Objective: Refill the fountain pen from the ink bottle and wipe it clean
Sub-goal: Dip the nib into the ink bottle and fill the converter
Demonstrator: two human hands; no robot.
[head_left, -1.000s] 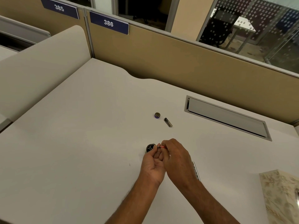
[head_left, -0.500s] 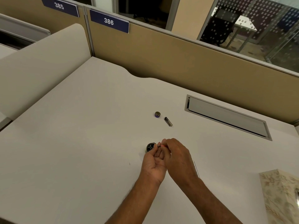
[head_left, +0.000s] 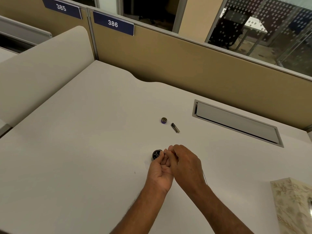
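A small dark ink bottle (head_left: 156,154) stands open on the white desk (head_left: 84,149), partly hidden behind my fingertips. My left hand (head_left: 159,173) and my right hand (head_left: 184,164) meet just right of it, pinching a thin pen part with a red-orange band (head_left: 169,152) over the bottle's mouth; most of that part is hidden by fingers. The bottle's cap (head_left: 164,120) lies further back, and a short dark pen piece (head_left: 175,127) lies beside it. A slim silver pen piece (head_left: 204,178) shows behind my right wrist.
A patterned tissue box (head_left: 293,205) sits at the desk's right edge. A grey cable-tray lid (head_left: 236,123) is set into the desk at the back right. Tan partitions (head_left: 185,65) close the back and a cream panel the left.
Both hands stay joined beside the bottle and have barely shifted. The silver pen piece behind my right wrist is more covered now.
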